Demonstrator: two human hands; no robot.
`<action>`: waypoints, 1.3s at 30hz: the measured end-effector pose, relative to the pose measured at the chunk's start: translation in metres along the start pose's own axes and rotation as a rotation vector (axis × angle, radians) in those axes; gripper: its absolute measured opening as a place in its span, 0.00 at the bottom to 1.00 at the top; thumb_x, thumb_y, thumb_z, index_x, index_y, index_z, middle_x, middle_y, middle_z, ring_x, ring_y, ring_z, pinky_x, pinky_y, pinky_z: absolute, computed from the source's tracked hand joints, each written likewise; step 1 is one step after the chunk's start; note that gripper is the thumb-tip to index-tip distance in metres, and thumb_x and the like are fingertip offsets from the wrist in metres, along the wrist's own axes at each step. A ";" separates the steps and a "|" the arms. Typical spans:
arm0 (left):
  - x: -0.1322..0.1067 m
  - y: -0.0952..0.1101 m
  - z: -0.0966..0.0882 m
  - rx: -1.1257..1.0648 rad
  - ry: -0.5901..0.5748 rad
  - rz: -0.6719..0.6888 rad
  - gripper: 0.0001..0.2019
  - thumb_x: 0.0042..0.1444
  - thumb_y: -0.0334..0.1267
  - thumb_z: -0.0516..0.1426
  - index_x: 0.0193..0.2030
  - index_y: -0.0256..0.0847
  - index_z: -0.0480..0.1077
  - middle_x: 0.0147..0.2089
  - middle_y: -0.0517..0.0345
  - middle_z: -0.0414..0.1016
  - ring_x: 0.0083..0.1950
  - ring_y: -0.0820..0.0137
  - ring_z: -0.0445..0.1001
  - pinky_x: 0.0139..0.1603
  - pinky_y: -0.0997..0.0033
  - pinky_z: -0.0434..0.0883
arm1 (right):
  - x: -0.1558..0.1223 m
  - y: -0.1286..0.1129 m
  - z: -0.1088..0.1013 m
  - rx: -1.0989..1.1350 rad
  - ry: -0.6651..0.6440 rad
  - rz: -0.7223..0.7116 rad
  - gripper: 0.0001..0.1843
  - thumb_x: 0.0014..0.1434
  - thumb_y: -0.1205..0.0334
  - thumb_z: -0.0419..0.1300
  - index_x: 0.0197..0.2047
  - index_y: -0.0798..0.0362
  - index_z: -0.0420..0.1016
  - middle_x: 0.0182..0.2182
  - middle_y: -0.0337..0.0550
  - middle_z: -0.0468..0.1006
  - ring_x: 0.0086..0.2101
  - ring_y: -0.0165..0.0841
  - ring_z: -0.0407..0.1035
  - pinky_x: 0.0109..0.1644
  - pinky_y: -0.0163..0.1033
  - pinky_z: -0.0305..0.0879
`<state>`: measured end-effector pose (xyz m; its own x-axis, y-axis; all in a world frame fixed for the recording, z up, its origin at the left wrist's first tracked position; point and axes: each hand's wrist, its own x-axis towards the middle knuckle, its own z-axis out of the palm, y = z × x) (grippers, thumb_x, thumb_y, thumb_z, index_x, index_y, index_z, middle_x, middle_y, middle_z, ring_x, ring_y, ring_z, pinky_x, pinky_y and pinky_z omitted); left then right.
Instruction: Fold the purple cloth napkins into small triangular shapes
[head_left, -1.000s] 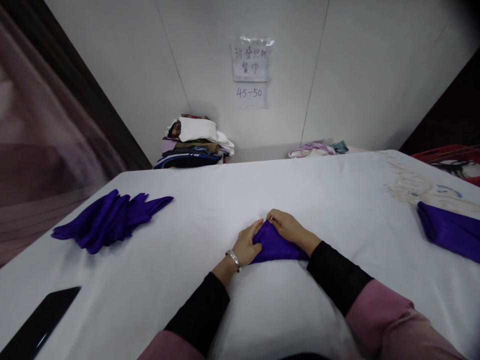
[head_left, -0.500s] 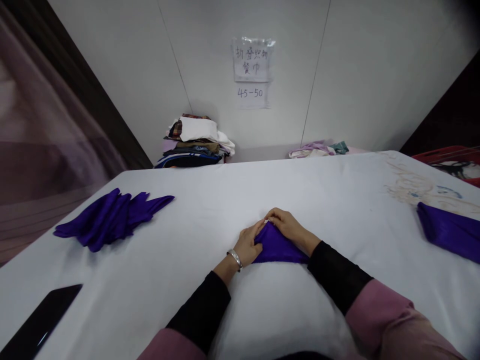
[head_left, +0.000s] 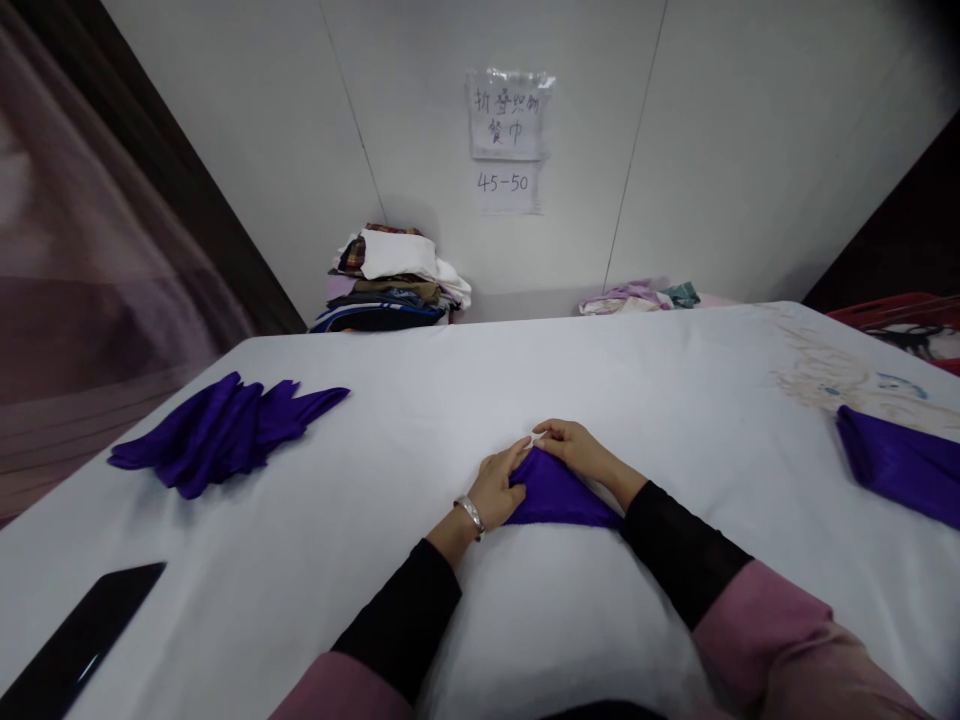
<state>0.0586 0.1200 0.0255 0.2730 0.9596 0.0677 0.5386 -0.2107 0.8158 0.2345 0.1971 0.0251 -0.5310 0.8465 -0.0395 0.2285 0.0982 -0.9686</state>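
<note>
A purple cloth napkin (head_left: 561,493), folded into a triangle, lies in front of me with its point away and its long edge toward me. My left hand (head_left: 498,487), a silver bangle at its wrist, grips the napkin's left side, thumb on top and fingers along the slanting edge. At the far point, my right hand (head_left: 576,447) pinches the cloth between thumb and bent forefinger. Both sets of fingertips nearly meet there. The cloth under the palms is hidden.
The white-covered table (head_left: 420,400) bears a crumpled purple cloth (head_left: 225,430) at left, a folded purple cloth (head_left: 900,465) at right and a dark flat device (head_left: 82,640) at front left. Clothes piles (head_left: 397,280) stand behind, beneath a handwritten sign (head_left: 507,140).
My right hand has shifted slightly right at the napkin's point, and its thumb and forefinger show more plainly. The left hand stays almost in place.
</note>
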 end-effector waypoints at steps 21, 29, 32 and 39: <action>-0.010 0.000 0.018 0.252 0.391 -0.109 0.11 0.59 0.35 0.47 0.44 0.41 0.68 0.37 0.55 0.76 0.41 0.66 0.73 0.45 0.63 0.67 | -0.003 0.008 0.015 -0.611 0.177 -0.226 0.14 0.60 0.64 0.51 0.49 0.50 0.68 0.33 0.40 0.76 0.35 0.32 0.69 0.40 0.38 0.63; -0.021 0.013 0.016 0.628 0.329 -0.195 0.11 0.58 0.35 0.50 0.45 0.38 0.69 0.35 0.52 0.75 0.44 0.61 0.70 0.45 0.60 0.63 | -0.006 0.009 0.017 -0.723 0.179 -0.274 0.15 0.62 0.64 0.49 0.50 0.53 0.69 0.45 0.46 0.74 0.45 0.34 0.67 0.49 0.39 0.61; -0.026 0.015 0.015 0.681 0.314 -0.210 0.12 0.58 0.36 0.50 0.46 0.38 0.69 0.37 0.51 0.75 0.44 0.60 0.69 0.45 0.61 0.62 | -0.007 0.008 0.017 -0.768 0.155 -0.293 0.16 0.63 0.63 0.48 0.51 0.52 0.68 0.45 0.46 0.73 0.46 0.35 0.66 0.50 0.40 0.61; -0.042 0.020 0.011 0.726 0.308 -0.239 0.13 0.57 0.34 0.49 0.47 0.37 0.69 0.41 0.50 0.75 0.47 0.59 0.67 0.47 0.60 0.61 | -0.009 0.004 0.017 -0.892 0.144 -0.285 0.16 0.62 0.64 0.50 0.53 0.52 0.66 0.43 0.45 0.72 0.45 0.34 0.64 0.48 0.37 0.61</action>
<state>0.0667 0.0739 0.0331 -0.0883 0.9797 0.1799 0.9647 0.0390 0.2606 0.2259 0.1812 0.0177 -0.5706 0.7795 0.2585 0.6770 0.6247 -0.3892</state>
